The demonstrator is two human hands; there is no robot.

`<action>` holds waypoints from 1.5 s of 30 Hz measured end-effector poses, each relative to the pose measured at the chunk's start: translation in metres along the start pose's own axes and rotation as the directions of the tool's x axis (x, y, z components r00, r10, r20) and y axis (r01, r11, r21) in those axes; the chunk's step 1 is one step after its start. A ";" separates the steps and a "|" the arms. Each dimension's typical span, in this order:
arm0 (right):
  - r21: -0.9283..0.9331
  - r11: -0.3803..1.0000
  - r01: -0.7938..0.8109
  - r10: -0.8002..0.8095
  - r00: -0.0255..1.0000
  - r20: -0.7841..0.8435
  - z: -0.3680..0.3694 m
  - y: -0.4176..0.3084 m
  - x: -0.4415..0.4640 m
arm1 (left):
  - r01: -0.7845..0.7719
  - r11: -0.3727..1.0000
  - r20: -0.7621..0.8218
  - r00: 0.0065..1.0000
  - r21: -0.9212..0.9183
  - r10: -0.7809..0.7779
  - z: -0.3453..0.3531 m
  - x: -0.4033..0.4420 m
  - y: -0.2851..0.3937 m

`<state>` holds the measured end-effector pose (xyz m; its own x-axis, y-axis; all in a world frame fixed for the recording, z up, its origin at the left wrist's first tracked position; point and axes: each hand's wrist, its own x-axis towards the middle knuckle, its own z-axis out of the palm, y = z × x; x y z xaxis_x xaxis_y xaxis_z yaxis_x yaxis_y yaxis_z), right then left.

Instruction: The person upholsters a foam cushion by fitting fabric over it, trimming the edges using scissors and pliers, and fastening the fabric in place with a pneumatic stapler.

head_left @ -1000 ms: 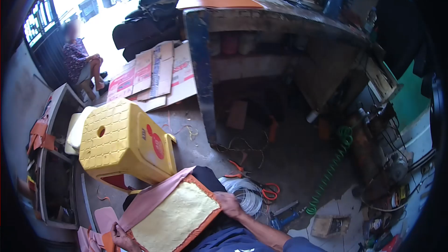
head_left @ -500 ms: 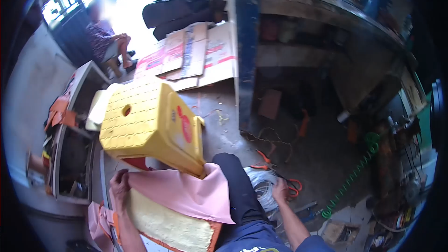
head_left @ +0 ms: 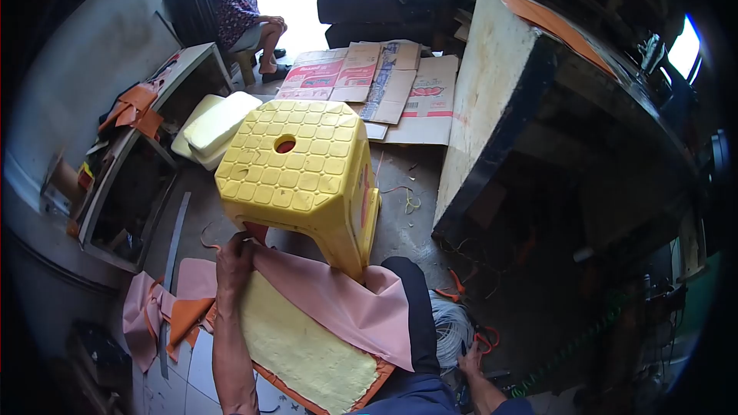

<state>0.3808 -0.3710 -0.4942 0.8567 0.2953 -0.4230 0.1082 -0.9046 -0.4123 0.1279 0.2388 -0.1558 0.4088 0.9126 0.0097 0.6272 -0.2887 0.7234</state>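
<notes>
My left hand (head_left: pixel 234 263) is closed on the edge of a pink sheet of fabric (head_left: pixel 338 288), which looks like upholstery material. The sheet is folded back over part of a cream foam pad (head_left: pixel 304 338) with orange material (head_left: pixel 377 384) along its border. My right hand (head_left: pixel 470 363) is low on the right, fingers curled around a small dark thing I cannot make out. Just beside it lie scissors with red-orange handles (head_left: pixel 487 338) and a coil of pale cord (head_left: pixel 450 324). Orange-handled pliers (head_left: pixel 453 286) rest beyond the coil.
A yellow plastic stool (head_left: pixel 296 161) stands right in front, touching the pink sheet. Behind it are foam pads (head_left: pixel 219 127) and flattened cardboard (head_left: pixel 423 100). A worn workbench (head_left: pixel 492 100) rises at the right, a low cabinet (head_left: pixel 127 192) at the left. Another person (head_left: pixel 246 19) sits at the back.
The view has swung left, so things appear shifted right. My left hand still grips the pink sheet. My right hand has drawn back from the cord coil, nearer to me.
</notes>
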 end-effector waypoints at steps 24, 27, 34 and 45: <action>0.012 0.446 0.895 -0.868 0.429 0.251 -0.211 -0.359 -0.103 | 0.225 0.950 -0.205 0.962 0.215 -0.181 -0.001 -0.019 -0.013; -0.066 0.297 0.953 -0.923 0.304 0.234 -0.211 -0.374 -0.115 | 0.223 0.952 -0.212 0.961 0.209 -0.179 -0.004 -0.022 -0.013; -0.274 0.101 0.956 -0.957 0.168 0.235 -0.218 -0.385 -0.129 | 0.229 0.956 -0.183 0.964 0.185 -0.195 -0.010 -0.029 -0.004; -0.312 0.235 0.920 -0.744 0.378 0.552 -0.220 -0.399 -0.154 | 0.230 0.959 -0.157 0.966 0.167 -0.205 -0.011 -0.031 0.002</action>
<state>0.3166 -0.1236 -0.0866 -0.0354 0.9538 -0.2985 0.9715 -0.0373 -0.2342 0.1097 0.2129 -0.1470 0.1627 0.9862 -0.0303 0.8060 -0.1151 0.5806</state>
